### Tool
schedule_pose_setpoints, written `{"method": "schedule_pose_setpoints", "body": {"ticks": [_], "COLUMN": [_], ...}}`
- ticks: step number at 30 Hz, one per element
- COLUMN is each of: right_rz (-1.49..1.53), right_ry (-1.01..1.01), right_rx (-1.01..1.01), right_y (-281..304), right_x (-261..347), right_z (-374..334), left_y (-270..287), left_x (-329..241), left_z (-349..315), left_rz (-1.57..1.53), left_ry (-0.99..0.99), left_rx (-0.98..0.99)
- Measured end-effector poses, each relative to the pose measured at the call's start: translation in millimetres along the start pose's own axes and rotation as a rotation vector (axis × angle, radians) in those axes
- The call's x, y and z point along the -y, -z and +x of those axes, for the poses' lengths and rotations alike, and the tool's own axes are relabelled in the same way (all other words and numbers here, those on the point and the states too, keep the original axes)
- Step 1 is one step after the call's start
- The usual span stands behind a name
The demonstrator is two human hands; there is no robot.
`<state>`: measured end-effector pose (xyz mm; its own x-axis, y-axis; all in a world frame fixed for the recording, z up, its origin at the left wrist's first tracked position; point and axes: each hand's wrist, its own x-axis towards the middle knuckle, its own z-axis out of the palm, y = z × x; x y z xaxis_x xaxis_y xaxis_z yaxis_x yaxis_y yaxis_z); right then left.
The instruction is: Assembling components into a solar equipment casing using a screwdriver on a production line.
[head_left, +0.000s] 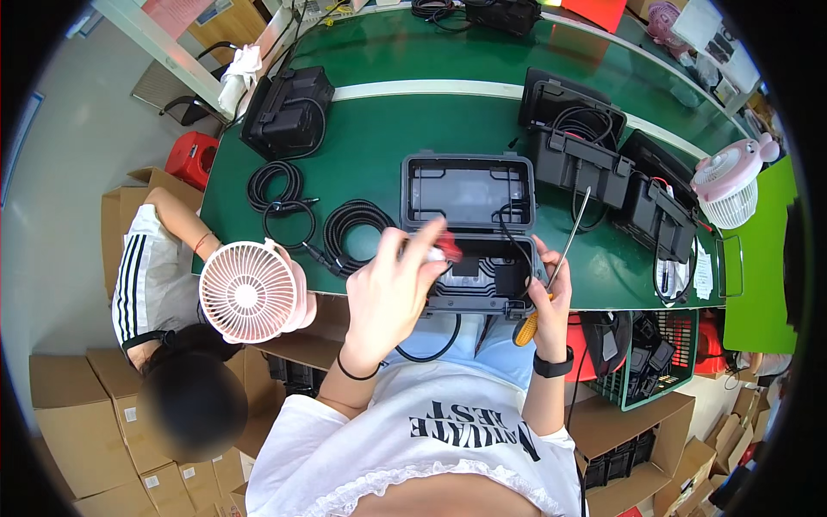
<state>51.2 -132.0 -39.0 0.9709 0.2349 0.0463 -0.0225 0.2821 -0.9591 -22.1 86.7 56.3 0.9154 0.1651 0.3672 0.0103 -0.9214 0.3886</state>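
Note:
An open black plastic box (478,303) sits at the table's near edge, directly in front of me. Its lid (469,194) is tipped back, away from me, and a black cable runs by its right side. My left hand (389,291) is raised over the box's left part, fingers closed round a small red and white thing (446,246); motion blur hides its kind. In my right hand (553,297), at the box's right wall, is a screwdriver (572,237). Its yellow handle (525,329) points down toward me and the metal shaft slants up to the right.
Coiled black corrugated hoses (355,231) lie left of the box. Other black boxes stand at the back left (291,112) and right (579,159). Pink fans flank me, one at left (250,295), one at right (728,181). A person (168,267) is at the left edge, near cardboard boxes (73,422).

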Motion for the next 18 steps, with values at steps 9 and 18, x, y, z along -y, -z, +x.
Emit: {"method": "schedule_pose_setpoints", "body": {"ticks": [9,18], "right_rz": [-0.025,-0.021], "right_ry": [-0.012,0.003], "right_rx": [0.023,0.026], "right_y": [1.6,6.4], "right_x": [-0.6,-3.9], "right_z": [-2.6,-0.2], "left_y": [-30.0,-41.0], "left_x": [-3.9,-28.6], "left_z": [3.7,-2.2], "left_rz": [0.208,-0.011], "left_ry": [-0.139,-0.398], "left_rx": [0.231,0.387]}}
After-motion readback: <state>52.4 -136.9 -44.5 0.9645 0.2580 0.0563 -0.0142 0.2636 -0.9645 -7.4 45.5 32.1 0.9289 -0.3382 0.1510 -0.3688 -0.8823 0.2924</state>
